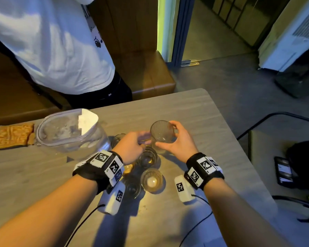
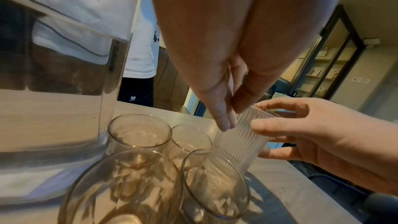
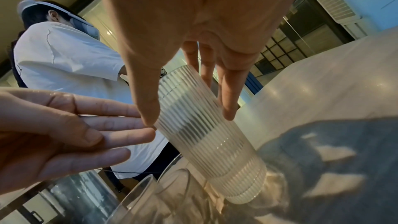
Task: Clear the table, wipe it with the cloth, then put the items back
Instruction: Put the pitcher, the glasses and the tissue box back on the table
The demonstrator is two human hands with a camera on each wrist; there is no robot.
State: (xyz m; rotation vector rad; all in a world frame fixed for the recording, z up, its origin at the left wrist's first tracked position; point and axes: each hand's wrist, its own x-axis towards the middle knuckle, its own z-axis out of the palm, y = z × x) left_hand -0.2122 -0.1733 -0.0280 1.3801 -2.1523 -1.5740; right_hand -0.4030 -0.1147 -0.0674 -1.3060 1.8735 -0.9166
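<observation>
My right hand [image 1: 175, 136] grips a clear ribbed glass [image 1: 161, 131], thumb on one side and fingers on the other. The ribbed glass [image 3: 206, 142] is tilted, its base down by the grey table [image 1: 194, 111]. My left hand [image 1: 141, 139] reaches in from the left, and its straight fingertips [image 2: 224, 123] touch the side of the ribbed glass [image 2: 239, 140]. Several smooth clear glasses [image 1: 151, 180] stand clustered just in front of both hands. A brown patterned cloth [image 1: 12, 138] lies flat at the table's far left.
A large clear plastic container [image 1: 68, 129] with white paper inside stands left of the glasses. A person in a white shirt [image 1: 57, 47] stands across the table by a brown bench [image 1: 150, 73]. A phone [image 1: 284, 172] lies on a seat to the right.
</observation>
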